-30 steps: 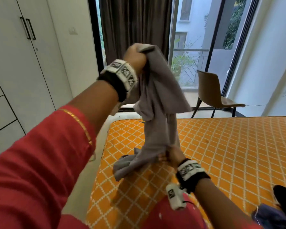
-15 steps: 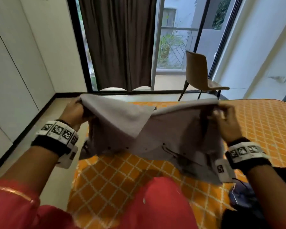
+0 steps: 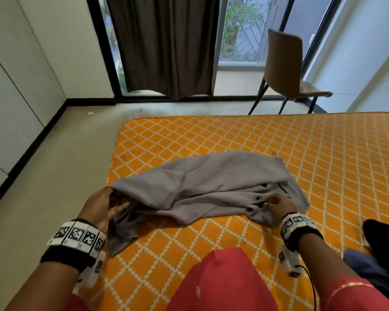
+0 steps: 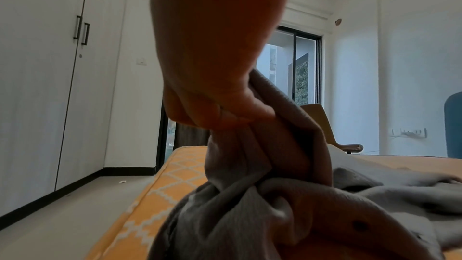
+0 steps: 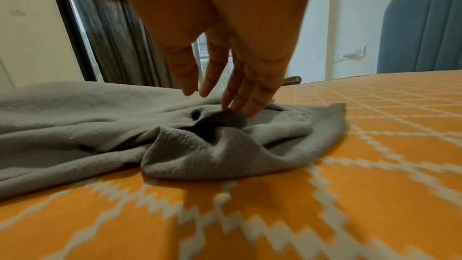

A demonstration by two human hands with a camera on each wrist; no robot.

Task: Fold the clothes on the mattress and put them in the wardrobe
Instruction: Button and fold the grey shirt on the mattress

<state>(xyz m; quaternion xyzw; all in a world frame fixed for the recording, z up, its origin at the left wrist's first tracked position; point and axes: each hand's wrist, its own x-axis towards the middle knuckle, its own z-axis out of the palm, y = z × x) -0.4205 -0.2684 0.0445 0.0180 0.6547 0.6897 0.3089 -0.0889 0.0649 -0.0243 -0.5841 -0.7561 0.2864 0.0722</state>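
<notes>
Now my left hand (image 3: 100,207) clutches one bunched end of the gray shirt (image 3: 211,182) on the mattress (image 3: 323,153); my right hand (image 3: 279,204) is released, straight fingertips (image 5: 240,106) touching cloth just below them.

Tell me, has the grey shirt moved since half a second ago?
Yes. The grey shirt has come down: it was held stretched in the air, and now it lies on the orange mattress.
</notes>
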